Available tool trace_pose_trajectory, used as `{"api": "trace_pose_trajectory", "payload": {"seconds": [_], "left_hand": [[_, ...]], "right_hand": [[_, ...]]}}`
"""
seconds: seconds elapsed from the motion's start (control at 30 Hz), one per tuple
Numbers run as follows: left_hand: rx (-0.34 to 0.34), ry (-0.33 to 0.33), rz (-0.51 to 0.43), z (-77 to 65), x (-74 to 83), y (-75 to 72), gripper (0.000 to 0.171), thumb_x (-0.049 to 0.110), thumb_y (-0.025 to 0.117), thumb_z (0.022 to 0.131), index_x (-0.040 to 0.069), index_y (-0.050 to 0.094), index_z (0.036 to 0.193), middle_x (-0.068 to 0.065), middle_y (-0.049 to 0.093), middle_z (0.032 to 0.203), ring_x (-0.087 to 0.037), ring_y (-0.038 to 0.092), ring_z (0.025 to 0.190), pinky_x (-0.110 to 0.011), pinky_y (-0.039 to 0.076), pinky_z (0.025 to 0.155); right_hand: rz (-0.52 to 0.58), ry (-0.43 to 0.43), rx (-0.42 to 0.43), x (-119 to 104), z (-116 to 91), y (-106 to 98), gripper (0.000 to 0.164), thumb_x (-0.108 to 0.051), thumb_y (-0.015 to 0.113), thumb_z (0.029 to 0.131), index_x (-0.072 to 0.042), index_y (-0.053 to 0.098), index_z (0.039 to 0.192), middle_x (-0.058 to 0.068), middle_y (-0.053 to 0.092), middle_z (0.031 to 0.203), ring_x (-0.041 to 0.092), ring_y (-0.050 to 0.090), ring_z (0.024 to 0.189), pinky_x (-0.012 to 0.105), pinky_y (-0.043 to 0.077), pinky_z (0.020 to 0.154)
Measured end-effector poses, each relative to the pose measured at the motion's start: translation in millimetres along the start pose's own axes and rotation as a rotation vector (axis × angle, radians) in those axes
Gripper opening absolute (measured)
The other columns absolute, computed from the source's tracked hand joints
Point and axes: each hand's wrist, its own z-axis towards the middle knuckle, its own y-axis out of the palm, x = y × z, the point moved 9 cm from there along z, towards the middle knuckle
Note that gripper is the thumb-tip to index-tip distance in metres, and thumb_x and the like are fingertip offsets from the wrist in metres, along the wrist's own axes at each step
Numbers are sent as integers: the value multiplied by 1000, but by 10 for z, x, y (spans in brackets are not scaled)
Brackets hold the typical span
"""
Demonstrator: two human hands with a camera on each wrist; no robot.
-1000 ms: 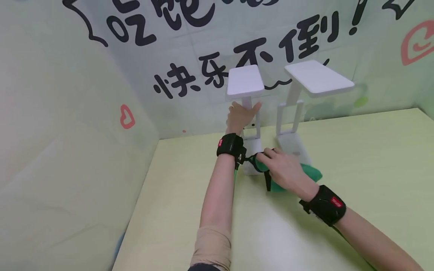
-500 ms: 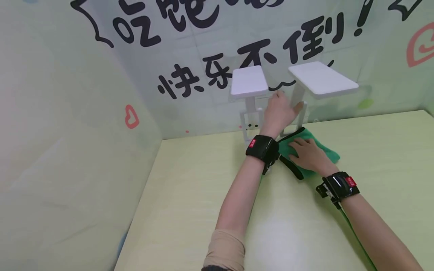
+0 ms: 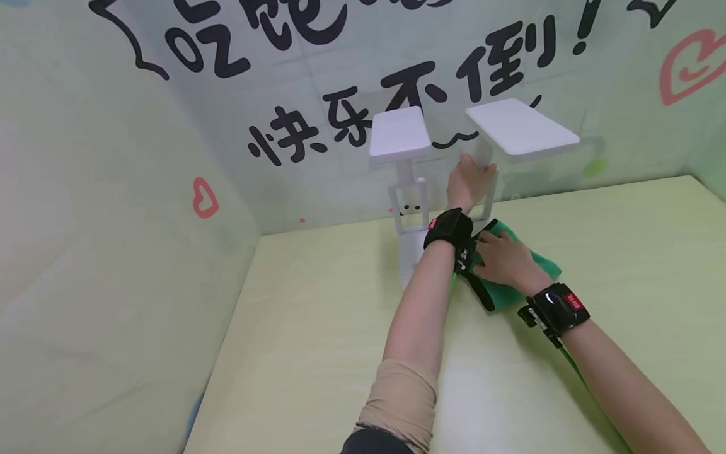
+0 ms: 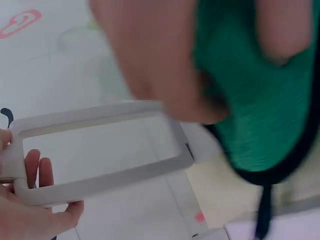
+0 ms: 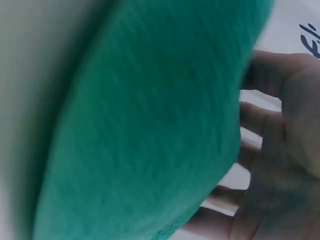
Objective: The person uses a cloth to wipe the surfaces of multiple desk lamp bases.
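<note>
Two white foldable stands rise at the back of the table, each with a flat top plate. My left hand (image 3: 469,181) grips the upright of the right stand (image 3: 522,129), below its plate. In the left wrist view the left hand (image 4: 35,210) has its thumb and fingers around the joint at the end of the rectangular frame (image 4: 105,187). My right hand (image 3: 505,257) holds a green cloth (image 3: 541,265) with black edging over this stand's base, which the cloth and hands largely hide. The cloth (image 5: 145,120) fills much of the right wrist view, fingers partly behind it.
The left stand (image 3: 400,135) is close beside my left forearm, its base partly covered by the arm. Behind both stands is a wall (image 3: 317,189) with large black lettering and a socket (image 3: 409,207). Pale yellow tabletop (image 3: 306,328) extends toward me.
My left hand has let go of the left stand and taken the right stand's upright. My right hand has moved the cloth right, from the left stand's base to the right one's.
</note>
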Motion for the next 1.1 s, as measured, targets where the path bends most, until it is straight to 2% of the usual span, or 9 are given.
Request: {"api": "trace_pose_trajectory", "payload": {"seconds": [0.13,0.2,0.47,0.53,0.7,0.77,0.97,1.1], "left_hand": [[-56,36,-8,5,20,85,42,39,54,94,4,48,117,-8,66,105,-16,64,90,-22,48,74],[-75,38,8,4,16,115,41,41,52,94,6,49,116,-7,65,106,-16,64,91,-22,47,75],[-62,20,62,-12,-23,84,45,46,50,94,7,53,118,-6,65,107,-14,64,91,-23,49,74],[-60,20,75,-15,-21,81,45,47,50,94,8,53,116,-6,65,106,-14,64,90,-24,49,74],[-70,7,117,-41,-29,85,44,49,48,94,11,52,114,-4,64,104,-14,63,90,-25,49,76],[-80,-7,124,-54,-43,88,44,50,48,94,12,52,115,-3,64,105,-14,63,91,-26,48,76],[-73,-12,139,-47,-80,52,42,50,48,93,12,54,109,-2,65,102,-13,63,88,-26,48,73],[-68,-13,159,-33,-90,39,42,52,47,93,13,53,108,-1,65,102,-13,63,89,-27,48,74]], "right_hand": [[-11,72,-9,154,143,30,49,-29,58,89,-2,55,130,26,46,133,46,51,105,55,50,78],[-18,78,-10,193,162,56,49,-30,57,90,-3,54,131,27,45,133,47,50,108,57,50,78],[-16,49,-21,17,-54,70,48,-29,57,90,-2,56,129,27,49,131,47,51,104,57,50,75],[-22,47,-18,30,-2,59,45,-29,57,90,-2,58,126,26,50,130,47,52,103,56,51,75],[-79,24,-27,136,218,95,39,-26,52,93,1,61,120,25,49,132,45,51,110,52,48,88],[-82,22,-22,114,183,111,40,-26,51,94,1,60,122,24,48,133,45,49,113,53,47,90],[-32,22,16,-59,-101,103,42,-26,53,93,-5,56,129,25,49,132,47,49,109,53,51,70],[-43,23,12,-21,-1,104,42,-28,52,93,-4,56,128,25,48,133,47,49,110,54,51,74]]}}
